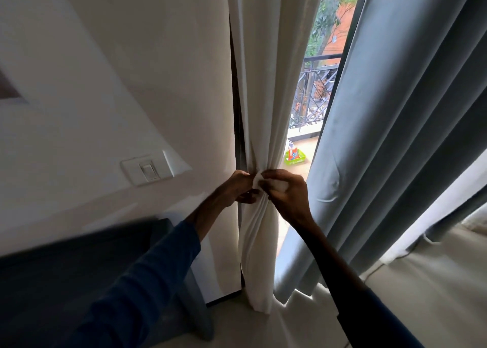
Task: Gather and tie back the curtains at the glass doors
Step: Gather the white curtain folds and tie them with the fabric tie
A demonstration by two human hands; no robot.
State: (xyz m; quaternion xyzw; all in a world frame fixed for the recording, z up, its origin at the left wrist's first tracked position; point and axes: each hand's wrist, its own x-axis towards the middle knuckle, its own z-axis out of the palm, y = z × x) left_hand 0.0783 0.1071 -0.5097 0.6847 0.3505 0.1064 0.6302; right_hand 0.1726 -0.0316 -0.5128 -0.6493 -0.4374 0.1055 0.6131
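though cinched right of the white rectangular wall switch point(149, 171), the cream cloth curtain point(259, 126) looks light, limp, slip-prone. left hand point(237, 188) and right hand point(288, 193) each pinch its white fabric tie point(257, 180); hold there.

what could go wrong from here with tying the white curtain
1. The left hand and right hand only pinch the white fabric band at the cinch; if either slips, the gathered cream-white cloth curtain may fall loose.
2. The band does not look knotted yet, so it might end up slack and slide down the folds.
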